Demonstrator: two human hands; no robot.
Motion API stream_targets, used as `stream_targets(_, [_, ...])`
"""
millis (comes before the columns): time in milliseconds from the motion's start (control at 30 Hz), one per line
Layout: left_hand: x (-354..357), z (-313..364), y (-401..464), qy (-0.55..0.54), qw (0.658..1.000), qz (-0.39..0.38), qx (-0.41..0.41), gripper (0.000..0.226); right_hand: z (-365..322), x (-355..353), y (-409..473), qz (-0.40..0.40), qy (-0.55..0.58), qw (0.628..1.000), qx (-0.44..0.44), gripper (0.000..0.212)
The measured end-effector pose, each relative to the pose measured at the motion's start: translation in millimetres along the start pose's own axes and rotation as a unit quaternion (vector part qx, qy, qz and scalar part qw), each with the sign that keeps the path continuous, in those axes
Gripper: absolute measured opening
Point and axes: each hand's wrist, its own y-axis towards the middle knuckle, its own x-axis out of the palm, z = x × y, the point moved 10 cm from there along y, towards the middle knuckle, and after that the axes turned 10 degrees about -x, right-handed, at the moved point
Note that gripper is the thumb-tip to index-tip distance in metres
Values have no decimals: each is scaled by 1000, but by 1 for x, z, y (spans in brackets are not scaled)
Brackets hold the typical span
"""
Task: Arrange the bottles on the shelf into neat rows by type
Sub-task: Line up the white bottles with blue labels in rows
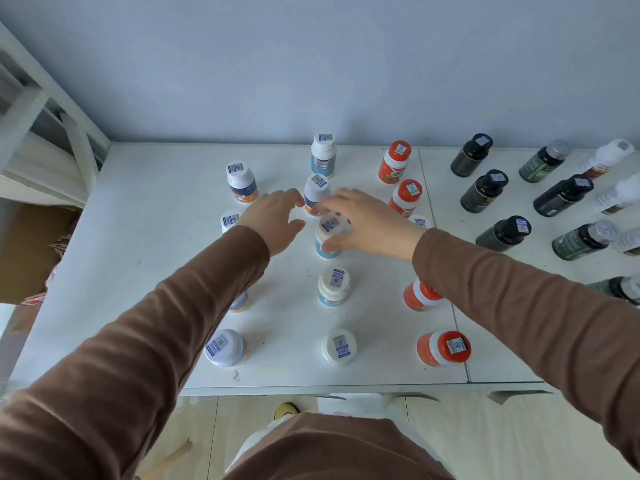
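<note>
Right hand [367,225] grasping a blue bottle [328,237] by its white cap, mid-table [145,237], left hand [277,220] loose and empty just beside it, an orange-banded bottle [316,194] right behind the fingers

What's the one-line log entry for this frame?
right hand: grips blue-label bottle | left hand: open, beside orange-label bottle | rows: unfinished
</note>
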Motion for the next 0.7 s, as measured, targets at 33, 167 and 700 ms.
stream_targets(33, [-4,0,3,8,1000,10,2,33,3,-10,4,22,19,1000,7,43])
stream_targets(167, [-14,-7,21,22,999,30,-30,32,26,-45,34,102,-30,994,9,28])
stream_targets(700, [6,0,56,-402,876,-188,-188,42,77,-63,67,72,309,937,147,31])
